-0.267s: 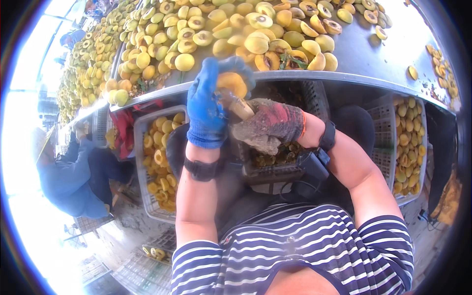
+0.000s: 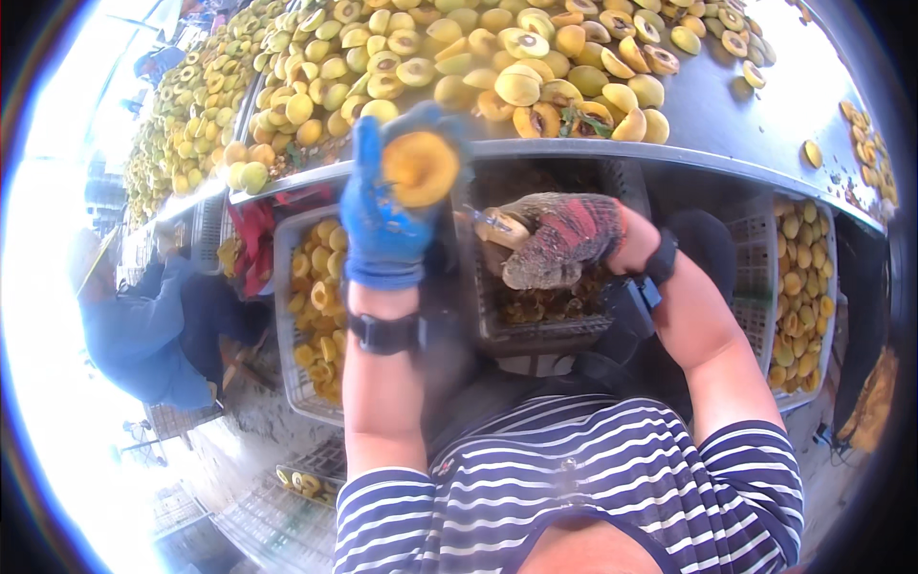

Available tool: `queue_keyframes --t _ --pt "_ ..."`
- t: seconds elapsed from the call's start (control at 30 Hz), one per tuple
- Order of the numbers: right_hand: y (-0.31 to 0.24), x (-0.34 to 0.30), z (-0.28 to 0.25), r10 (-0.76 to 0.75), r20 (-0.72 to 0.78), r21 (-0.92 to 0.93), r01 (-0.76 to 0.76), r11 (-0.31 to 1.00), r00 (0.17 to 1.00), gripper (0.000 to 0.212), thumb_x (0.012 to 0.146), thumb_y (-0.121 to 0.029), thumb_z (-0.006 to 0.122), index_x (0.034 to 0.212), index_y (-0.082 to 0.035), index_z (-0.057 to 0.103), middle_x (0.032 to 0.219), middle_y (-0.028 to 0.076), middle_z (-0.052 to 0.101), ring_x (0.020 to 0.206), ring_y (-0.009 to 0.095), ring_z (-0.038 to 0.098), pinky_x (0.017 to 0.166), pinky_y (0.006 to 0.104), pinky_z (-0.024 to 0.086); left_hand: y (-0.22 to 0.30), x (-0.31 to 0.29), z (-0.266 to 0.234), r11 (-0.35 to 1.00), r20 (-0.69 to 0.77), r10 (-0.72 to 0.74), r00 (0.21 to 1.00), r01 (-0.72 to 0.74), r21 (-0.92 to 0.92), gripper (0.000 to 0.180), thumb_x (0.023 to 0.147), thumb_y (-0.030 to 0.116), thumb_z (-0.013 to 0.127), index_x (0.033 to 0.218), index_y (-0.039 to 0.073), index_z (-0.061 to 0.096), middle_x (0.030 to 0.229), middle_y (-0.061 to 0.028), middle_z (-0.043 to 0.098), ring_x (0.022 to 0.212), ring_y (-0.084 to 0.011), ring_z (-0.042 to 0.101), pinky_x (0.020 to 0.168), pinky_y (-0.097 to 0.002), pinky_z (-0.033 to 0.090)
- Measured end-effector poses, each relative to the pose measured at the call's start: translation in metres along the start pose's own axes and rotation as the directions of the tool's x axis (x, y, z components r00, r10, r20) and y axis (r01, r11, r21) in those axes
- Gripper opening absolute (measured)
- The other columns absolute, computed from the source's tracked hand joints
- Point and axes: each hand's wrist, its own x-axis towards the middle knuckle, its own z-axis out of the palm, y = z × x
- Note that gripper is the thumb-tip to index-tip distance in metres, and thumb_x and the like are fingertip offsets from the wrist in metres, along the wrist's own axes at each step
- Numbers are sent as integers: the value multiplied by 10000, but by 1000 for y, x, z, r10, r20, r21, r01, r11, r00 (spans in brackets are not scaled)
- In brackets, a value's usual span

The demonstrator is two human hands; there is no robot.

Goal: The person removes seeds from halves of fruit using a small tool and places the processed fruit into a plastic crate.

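Plainly, the blue-gloved left hand (image 2: 382, 228) cups a fruit half (image 2: 421, 170) near the table (image 2: 732, 110). The right hand (image 2: 566, 237) grips a pale-handled tool (image 2: 504, 229) above a crate (image 2: 540, 332).

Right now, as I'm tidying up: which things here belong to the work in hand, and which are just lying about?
In use, it seems:
left hand, holding a fruit half;
right hand, gripping a wooden-handled tool;
fruit pile;
crate below the hands.

Apparently just lying about:
red cloth;
green leaves;
pale crate, lower left.
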Motion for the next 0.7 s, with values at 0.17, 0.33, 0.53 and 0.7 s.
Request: queue_keyframes --t 0.17,0.33,0.53,0.7 --pt "-4 -1 -18 4 -252 -777 -205 595 968 340 775 -139 789 1071 -55 644 909 3 662 794 105 604 685 286 501 64 -28 -81 719 -84 254 963 -130 683 446 1026 327 500 1238 -54 594 1150 -170 658 1026 -222 643 889 -311 521" --pt "16 2 -27 -202 -268 -781 -89 619 942 357 783 -175 791 1040 -23 596 882 56 627 847 166 586 771 337 478 54 37 -85 615 -297 126 946 161 772 474 914 238 681 1290 -29 569 1110 -158 670 1012 -189 620 854 -293 500" --pt "15 5 -29 -285 -348 -823 -145 549 893 371 793 -265 767 1013 -15 604 892 181 656 857 330 633 778 401 482 -29 146 -84 -404 14 32 999 0 915 597 793 456 694 1221 50 601 1206 -228 622 1170 -346 578 952 -442 477" --pt "18 10 -37 -425 -419 -792 -95 603 803 392 807 -199 778 1091 -6 590 934 122 663 867 212 619 814 350 488 -35 154 -91 -55 -78 -61 995 74 996 615 761 439 759 1197 31 615 1215 -193 629 1078 -324 621 920 -413 499"
